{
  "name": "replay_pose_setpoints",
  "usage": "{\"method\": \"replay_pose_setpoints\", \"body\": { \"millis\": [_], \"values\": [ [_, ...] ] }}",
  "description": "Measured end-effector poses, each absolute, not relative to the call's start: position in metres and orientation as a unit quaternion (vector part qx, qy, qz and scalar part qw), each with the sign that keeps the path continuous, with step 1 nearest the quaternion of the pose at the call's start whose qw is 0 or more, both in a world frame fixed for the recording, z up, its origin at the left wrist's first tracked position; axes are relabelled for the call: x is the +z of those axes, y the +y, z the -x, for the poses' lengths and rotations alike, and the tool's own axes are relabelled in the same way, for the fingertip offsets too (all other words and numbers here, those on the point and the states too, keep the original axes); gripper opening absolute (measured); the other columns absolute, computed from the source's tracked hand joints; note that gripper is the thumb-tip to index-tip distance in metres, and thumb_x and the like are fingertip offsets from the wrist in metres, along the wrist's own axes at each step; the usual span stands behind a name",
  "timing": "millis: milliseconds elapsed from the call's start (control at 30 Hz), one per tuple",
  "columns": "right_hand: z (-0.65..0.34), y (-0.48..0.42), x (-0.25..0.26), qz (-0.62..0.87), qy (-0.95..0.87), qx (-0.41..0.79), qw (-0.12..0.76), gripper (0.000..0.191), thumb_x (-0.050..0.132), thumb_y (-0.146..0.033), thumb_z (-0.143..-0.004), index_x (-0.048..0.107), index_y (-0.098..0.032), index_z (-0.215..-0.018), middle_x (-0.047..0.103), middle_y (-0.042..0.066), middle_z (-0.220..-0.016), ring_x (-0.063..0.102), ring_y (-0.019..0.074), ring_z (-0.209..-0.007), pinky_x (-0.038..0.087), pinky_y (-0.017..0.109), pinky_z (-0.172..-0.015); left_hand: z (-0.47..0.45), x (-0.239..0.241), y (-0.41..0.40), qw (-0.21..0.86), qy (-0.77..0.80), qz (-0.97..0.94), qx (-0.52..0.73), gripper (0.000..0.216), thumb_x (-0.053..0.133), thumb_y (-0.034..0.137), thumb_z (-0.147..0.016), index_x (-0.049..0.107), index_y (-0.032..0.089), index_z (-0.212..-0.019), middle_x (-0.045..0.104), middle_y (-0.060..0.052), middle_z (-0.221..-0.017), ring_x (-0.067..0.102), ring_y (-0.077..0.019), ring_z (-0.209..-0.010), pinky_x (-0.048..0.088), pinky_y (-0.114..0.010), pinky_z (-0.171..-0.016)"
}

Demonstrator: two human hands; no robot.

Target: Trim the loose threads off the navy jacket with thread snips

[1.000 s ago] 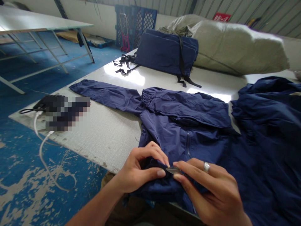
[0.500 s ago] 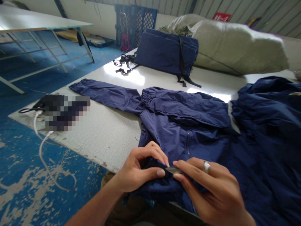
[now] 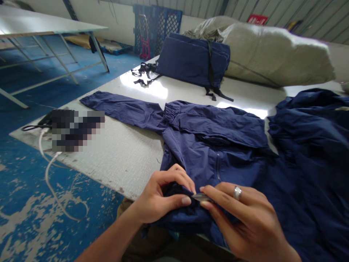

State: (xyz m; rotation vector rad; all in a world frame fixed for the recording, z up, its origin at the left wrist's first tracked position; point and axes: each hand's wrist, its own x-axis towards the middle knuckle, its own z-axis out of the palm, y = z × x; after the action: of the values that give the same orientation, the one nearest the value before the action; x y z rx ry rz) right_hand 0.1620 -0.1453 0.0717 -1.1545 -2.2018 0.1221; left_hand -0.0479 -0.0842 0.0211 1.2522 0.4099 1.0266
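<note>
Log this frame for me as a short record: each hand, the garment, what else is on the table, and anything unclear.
Left hand: pinching the navy garment
Right hand: holding a small metal tool, tip by the left fingertips; wears a ring
Garment: spread on the pale table, zip visible
Beyond it: folded navy bundle, large sack
Unclear: tool's exact type; pixelated items at table's left

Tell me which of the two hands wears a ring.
The right hand, with a silver ring on one finger and a small metal tool in its grip; the left hand, pinching the navy garment, shows no ring.
</note>
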Motion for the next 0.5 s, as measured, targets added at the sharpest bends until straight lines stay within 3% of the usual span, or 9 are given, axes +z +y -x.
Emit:
{"method": "replay_pose_setpoints", "body": {
  "millis": [500],
  "values": [
    [-0.1639, -0.1478, 0.0673, 0.435, -0.812, 0.072, 0.382, 0.022, 0.067, -0.009, -0.092, 0.071, -0.019, -0.111, 0.075, 0.002, -0.078, 0.070, 0.0122, -0.059, 0.054, 0.024, -0.055, 0.0468, 0.0219, -0.0835, 0.677, 0.175, -0.551, 0.456, 0.016, 0.085, 0.030, -0.085, 0.078, 0.015, -0.083, 0.079, -0.011, -0.084, 0.064, -0.0221, -0.087, 0.047, -0.039, -0.086]
  ]
}}
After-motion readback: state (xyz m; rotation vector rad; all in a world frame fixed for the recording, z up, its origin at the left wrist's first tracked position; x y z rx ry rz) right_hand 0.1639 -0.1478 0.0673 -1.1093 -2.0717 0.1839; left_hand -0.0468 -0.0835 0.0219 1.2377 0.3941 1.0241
